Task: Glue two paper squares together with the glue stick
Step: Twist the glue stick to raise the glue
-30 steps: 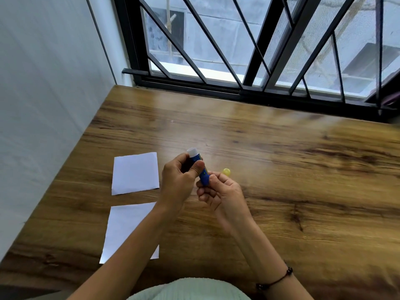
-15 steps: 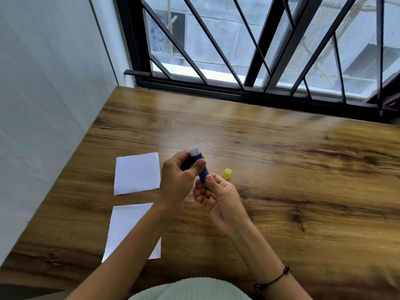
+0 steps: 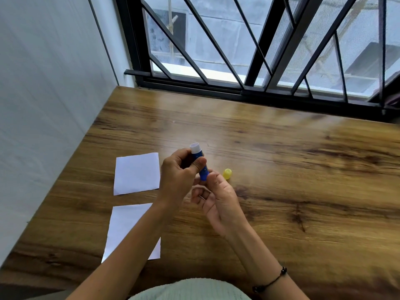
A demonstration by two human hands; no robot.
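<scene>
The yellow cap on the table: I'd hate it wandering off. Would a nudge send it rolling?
Probably. The yellow cap looks small, rounded and light, so it would likely roll or skid. The wooden table looks smooth and glossy, offering little grip. Nothing touches it.

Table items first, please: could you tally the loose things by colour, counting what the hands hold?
White: 2, far paper square and near paper square
Blue: 1, glue stick, held by both hands
Yellow: 1, cap
Total: 4
</scene>
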